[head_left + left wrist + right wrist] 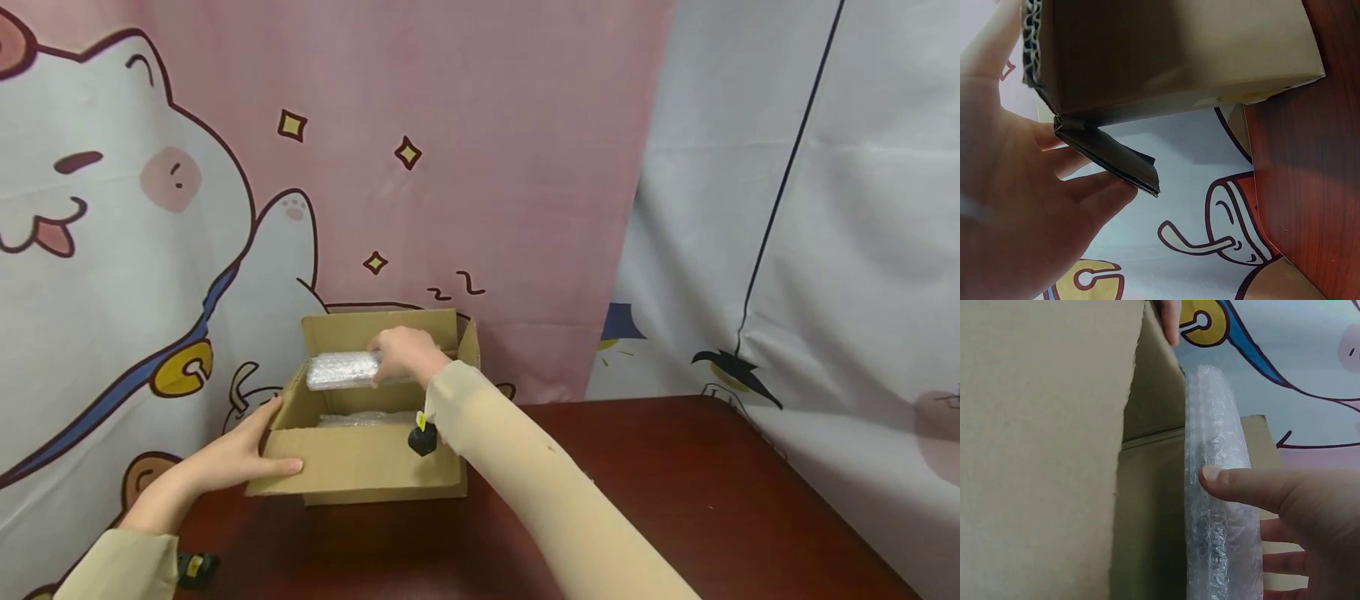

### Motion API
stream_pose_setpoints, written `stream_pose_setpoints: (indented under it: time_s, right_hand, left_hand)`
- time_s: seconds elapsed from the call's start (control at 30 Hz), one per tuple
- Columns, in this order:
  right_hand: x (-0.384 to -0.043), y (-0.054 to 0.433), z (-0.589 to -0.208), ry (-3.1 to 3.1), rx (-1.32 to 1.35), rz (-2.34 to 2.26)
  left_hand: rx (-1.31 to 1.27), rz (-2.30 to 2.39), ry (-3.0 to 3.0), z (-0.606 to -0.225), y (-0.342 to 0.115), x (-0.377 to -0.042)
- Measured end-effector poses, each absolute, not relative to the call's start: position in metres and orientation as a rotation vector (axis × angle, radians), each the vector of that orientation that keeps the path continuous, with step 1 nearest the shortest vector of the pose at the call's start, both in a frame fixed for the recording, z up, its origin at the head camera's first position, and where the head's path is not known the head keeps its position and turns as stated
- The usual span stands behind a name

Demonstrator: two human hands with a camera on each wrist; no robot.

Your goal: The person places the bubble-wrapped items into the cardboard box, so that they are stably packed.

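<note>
An open cardboard box (367, 458) stands on the table, its flaps spread. My left hand (236, 454) holds the box's near left corner, thumb over the front flap and fingers along the left flap (1110, 153). Above the opening, my right hand (407, 352) grips a long package in clear bubble wrap (341, 371). The right wrist view has the thumb on the near face of the package (1216, 425) and the other fingers behind it. What the wrap contains cannot be made out. More clear wrap (360, 418) lies inside the box, partly hidden by the front flap.
The dark red wooden table (637, 475) extends to the right of the box. Close behind the box hangs a printed cloth (510, 208) with a cartoon cat, and a pale cloth (862, 250) borders the table's right side.
</note>
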State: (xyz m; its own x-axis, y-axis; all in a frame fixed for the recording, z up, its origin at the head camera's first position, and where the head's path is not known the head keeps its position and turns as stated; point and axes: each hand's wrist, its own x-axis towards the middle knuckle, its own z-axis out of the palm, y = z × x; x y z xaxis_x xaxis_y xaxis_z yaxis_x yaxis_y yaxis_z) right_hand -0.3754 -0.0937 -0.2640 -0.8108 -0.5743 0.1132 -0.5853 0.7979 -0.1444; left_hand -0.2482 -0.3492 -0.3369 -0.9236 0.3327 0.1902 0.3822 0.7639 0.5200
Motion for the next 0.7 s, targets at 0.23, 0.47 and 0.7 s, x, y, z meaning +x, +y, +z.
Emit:
stream_pose_setpoints:
  time_s: [0.23,0.47,0.7]
  right_hand:
    - [-0.381,-0.094,-0.273,-2.981,0.886,0.265]
    - [-0.381,-0.092,-0.279,-3.017,0.877,0.284]
    - [-0.383,-0.093,-0.286,-3.035,0.894,0.249]
  left_hand:
    - [-0.585,-0.899,-2.872,-0.337,-0.35,-0.249]
    - [-0.581,-0.879,-2.879,-0.336,-0.351,-0.251]
    - [-0.556,-0.866,-2.895,-0.336,-0.35,-0.249]
